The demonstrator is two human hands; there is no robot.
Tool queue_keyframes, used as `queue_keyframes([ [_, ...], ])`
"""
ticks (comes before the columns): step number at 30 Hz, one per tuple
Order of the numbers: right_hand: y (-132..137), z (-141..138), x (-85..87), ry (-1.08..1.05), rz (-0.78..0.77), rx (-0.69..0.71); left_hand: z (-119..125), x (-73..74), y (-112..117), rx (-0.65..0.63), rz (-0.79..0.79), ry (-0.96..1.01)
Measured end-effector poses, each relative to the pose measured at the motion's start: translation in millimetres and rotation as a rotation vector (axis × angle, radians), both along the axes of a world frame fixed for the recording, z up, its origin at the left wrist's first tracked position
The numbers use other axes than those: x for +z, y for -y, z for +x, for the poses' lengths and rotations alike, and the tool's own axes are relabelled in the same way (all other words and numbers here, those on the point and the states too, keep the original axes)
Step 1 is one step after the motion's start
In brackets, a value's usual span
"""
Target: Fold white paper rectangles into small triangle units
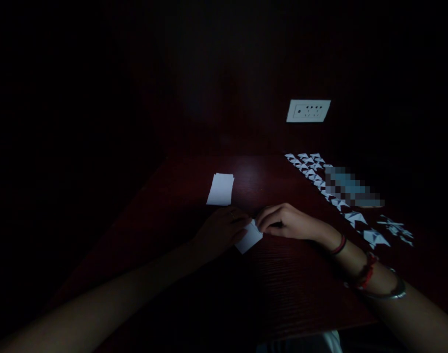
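A small white sheet of paper [250, 239] lies on the dark red table between my two hands. My left hand [221, 228] rests over its left side, with the fingers closed on its upper edge. At the upper right corner of the sheet, my right hand [283, 221] pinches the paper between thumb and fingers. A stack of white paper sheets [221, 189] sits just beyond my left hand. Off to the right, several folded white paper pieces [352, 217] stand in rows running away from me.
The dark red table [293, 279] ends at a dark wall with a white socket panel [308, 111]. A blurred-out object [351, 188] lies right of the folded pieces. Nearer me is a small pile of white paper strips [396, 228]. Deep shadow covers the left side.
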State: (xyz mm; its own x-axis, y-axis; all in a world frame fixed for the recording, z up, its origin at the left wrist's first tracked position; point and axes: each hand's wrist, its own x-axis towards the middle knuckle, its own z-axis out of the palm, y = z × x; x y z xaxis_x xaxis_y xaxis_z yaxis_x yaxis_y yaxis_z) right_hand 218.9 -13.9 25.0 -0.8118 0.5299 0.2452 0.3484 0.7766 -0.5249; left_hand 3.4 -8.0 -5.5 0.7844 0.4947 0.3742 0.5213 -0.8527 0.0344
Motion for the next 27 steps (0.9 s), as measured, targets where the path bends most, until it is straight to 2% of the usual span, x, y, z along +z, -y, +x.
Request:
queue_keyframes([
  [13, 1.0, 3.8, 0.0, 0.012, -0.014, -0.065, 0.6, -0.8, 2.4, 0.018, 0.008, -0.029],
  [21, 1.2, 3.6, 0.5, 0.053, -0.003, -0.06, 0.8, -3.4, 0.3, -0.025, -0.008, -0.026],
  [27, 2.1, 2.4, 2.4, 0.058, 0.01, -0.028, 1.4, -2.7, 1.0, -0.012, -0.01, -0.028],
])
